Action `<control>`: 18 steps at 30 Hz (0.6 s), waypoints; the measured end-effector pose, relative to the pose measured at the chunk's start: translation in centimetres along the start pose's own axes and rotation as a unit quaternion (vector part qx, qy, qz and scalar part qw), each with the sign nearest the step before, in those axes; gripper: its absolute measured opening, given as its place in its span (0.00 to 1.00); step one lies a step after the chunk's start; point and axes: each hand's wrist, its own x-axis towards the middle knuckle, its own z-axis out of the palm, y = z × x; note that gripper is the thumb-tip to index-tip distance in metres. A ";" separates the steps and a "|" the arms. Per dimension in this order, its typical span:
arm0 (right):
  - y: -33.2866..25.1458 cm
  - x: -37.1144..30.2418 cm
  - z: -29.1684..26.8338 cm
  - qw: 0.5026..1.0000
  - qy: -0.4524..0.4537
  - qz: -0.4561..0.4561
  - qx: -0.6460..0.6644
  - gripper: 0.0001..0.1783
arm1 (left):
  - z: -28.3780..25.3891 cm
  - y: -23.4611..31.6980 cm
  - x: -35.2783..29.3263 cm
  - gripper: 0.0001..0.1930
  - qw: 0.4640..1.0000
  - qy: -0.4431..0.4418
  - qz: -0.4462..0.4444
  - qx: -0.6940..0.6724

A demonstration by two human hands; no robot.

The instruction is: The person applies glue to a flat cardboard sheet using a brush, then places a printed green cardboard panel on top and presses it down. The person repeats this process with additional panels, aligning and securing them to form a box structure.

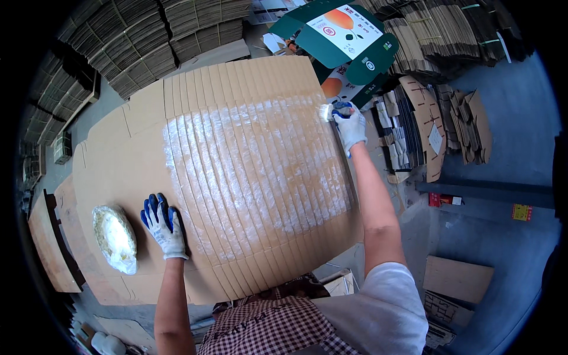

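My right hand [350,121] held a brush [325,112], upper right of the frame; my left hand [163,228] lay flat, gripping nothing, lower left. I seemed to be smearing white paste [248,168] on the cardboard [136,157], mid-frame. The next move probably needed gentle edge strokes.

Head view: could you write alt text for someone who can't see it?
A gloved right hand holds a white-bristled brush at the right edge of overlapping cardboard sheets smeared with shiny whitish coating. The gloved left hand rests on cardboard beside a bowl of white material. Cardboard stacks and green packaging lie beyond.
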 end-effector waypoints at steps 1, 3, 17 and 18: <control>-0.1 0.3 0.2 1.000 0.008 -0.004 -0.022 0.16 | 0.0 0.0 0.0 0.21 1.000 0.000 -0.002 -0.001; -0.7 1.0 0.5 0.997 0.024 -0.014 -0.065 0.15 | 0.0 -0.1 -0.1 0.21 1.000 0.000 -0.003 0.001; -5.0 -1.7 1.1 0.992 0.004 -0.103 -0.066 0.11 | -0.3 0.3 0.0 0.22 1.000 -0.005 -0.016 -0.007; -6.9 -2.8 1.1 0.996 0.001 -0.085 -0.016 0.15 | -0.4 0.3 -0.1 0.22 1.000 -0.006 -0.019 -0.005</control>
